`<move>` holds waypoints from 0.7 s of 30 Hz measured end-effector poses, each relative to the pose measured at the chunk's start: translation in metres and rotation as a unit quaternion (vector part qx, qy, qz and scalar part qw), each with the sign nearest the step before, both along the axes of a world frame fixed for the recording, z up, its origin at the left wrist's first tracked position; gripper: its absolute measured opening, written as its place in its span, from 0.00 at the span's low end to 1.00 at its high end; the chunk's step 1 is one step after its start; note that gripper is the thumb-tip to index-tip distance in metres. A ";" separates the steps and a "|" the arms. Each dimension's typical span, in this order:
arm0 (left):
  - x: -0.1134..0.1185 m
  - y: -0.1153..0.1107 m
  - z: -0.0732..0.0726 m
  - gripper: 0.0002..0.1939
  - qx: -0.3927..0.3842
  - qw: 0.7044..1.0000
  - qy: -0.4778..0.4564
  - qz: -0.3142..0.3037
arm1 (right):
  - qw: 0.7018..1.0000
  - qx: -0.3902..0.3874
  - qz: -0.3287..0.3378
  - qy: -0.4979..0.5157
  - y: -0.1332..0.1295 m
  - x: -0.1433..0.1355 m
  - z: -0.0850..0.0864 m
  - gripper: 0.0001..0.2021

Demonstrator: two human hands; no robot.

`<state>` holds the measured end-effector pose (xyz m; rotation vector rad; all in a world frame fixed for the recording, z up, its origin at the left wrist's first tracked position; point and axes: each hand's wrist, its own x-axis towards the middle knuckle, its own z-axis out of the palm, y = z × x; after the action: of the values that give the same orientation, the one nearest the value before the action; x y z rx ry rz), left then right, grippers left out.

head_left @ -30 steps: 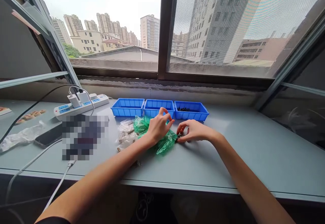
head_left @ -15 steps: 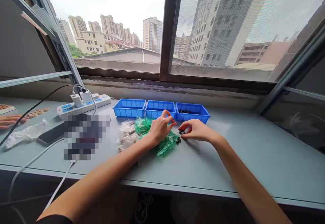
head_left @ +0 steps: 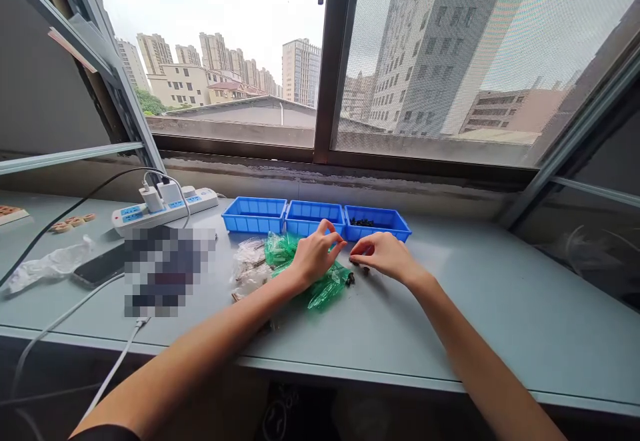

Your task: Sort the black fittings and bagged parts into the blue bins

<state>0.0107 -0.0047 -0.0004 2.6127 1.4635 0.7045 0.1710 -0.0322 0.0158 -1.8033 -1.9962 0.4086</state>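
Note:
My left hand point(head_left: 315, 254) hovers over a green plastic bag point(head_left: 327, 288), its fingers curled and pinched together; whatever they may hold is too small to make out. Just right of the bag, my right hand point(head_left: 383, 254) bends down with thumb and fingertips closed on a small dark piece. More small dark pieces point(head_left: 350, 280) lie at the bag's mouth and partly beneath the right hand. Behind both hands stand a right blue bin point(head_left: 380, 233) with dark pieces inside, a middle blue bin point(head_left: 305, 223) and a left blue bin point(head_left: 254, 223).
Clear plastic bags point(head_left: 249, 264) with brownish contents lie left of the green bag. Farther left are a power strip point(head_left: 167, 213) with plugs and cables, a dark phone point(head_left: 100, 264), a blurred-out item point(head_left: 167, 274) and crumpled white wrapping point(head_left: 55, 264). A window frame point(head_left: 327, 94) rises behind the table.
My right hand has shifted slightly left, its fingertips closer together over the dark pieces. My left hand has barely moved. Another person's hand at the far left has gone out of view.

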 end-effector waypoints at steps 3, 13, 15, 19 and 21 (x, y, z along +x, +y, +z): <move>0.000 0.000 0.000 0.16 0.004 1.000 -0.005 0.001 | 0.999 0.027 -0.012 0.023 0.001 0.001 -0.001 0.04; 0.001 0.000 0.001 0.15 0.003 1.000 0.005 0.000 | 0.982 0.127 -0.048 0.135 0.009 0.003 -0.004 0.09; 0.001 0.000 0.001 0.14 0.004 1.000 0.005 -0.002 | 0.971 0.138 -0.034 0.193 0.012 0.002 -0.008 0.09; 0.000 -0.002 0.002 0.13 0.010 1.000 -0.001 -0.009 | 0.944 0.124 -0.022 0.306 0.015 -0.005 -0.013 0.11; 0.000 -0.004 0.003 0.12 0.017 1.000 -0.005 -0.011 | 0.933 0.103 -0.023 0.344 0.014 -0.008 -0.013 0.13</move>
<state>0.0109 -0.0082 0.0021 2.6415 1.4313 0.7474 0.1635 -0.0180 0.0030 -1.3216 -1.4380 0.6767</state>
